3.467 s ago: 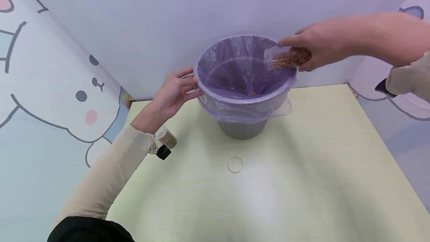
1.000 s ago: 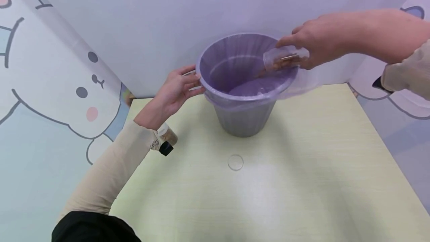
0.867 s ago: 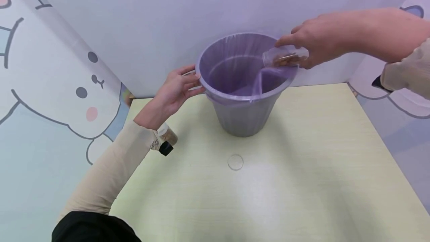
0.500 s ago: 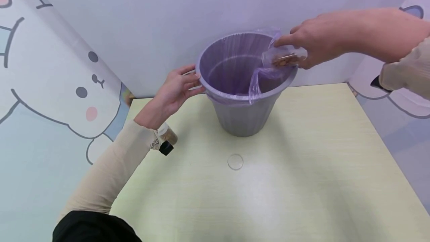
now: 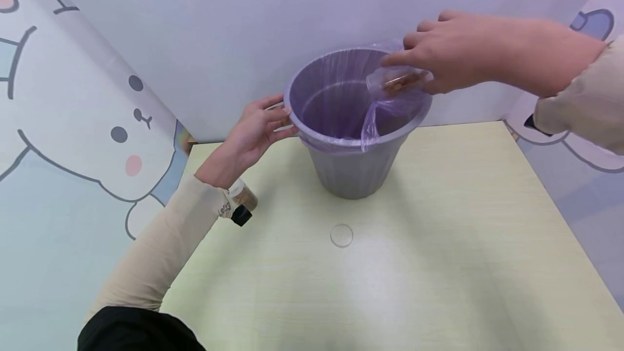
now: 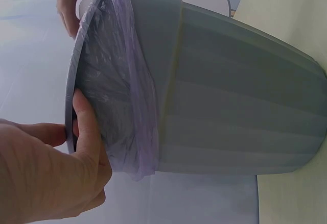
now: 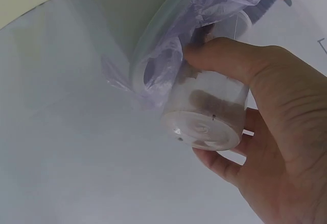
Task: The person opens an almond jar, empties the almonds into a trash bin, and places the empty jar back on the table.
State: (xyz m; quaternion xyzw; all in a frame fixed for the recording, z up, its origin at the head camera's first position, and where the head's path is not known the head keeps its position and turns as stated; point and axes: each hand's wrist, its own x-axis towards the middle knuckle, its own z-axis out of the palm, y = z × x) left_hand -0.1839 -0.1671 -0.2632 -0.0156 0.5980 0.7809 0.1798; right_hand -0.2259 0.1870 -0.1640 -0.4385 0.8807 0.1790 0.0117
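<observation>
A grey trash bin (image 5: 353,172) stands upright at the table's back. A thin purple plastic bag (image 5: 371,129) lines part of its mouth and bunches at the front right rim. My left hand (image 5: 255,129) pinches the bin's left rim between thumb and fingers, as the left wrist view shows too. My right hand (image 5: 453,53) grips a clear plastic jar (image 7: 204,114), tipped nearly level, mouth pointing left over the bin's opening. A few brown pieces (image 5: 402,84) lie inside the jar; the bin's floor is hidden.
A second jar (image 5: 244,196) with a white cap and tan contents stands beside my left wrist, partly hidden. In front of the bin a clear round disc (image 5: 342,235) lies on the pale table (image 5: 439,275). The wall (image 5: 234,42) rises right behind the bin.
The jar was nearly full of brown pieces and holds only a few now. The bag, spread around the rim before, has slipped inward. My right hand has just shifted left with the jar.
</observation>
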